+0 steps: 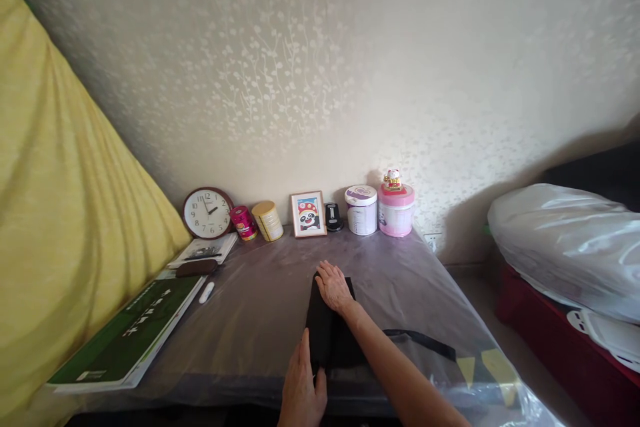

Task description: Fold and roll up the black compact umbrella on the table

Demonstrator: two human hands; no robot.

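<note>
A folded black cloth [320,327] lies on the plastic-covered table [250,320] in front of me. Its long side runs away from me, and a black strap [425,340] trails from it to the right. My right hand [334,288] rests flat on the far end, fingers stretched out and holding nothing. At the near left corner, my left hand [303,383] has its fingers along the cloth's edge and its thumb at the near edge, gripping the corner. My right forearm covers part of the cloth's right side.
Along the wall stand a clock [208,213], a pink tin [243,223], a yellow tin [268,221], a framed panda picture [309,215] and two tubs [362,213]. A green book [135,333] and a brown case [197,268] lie left, beside a yellow curtain [65,213].
</note>
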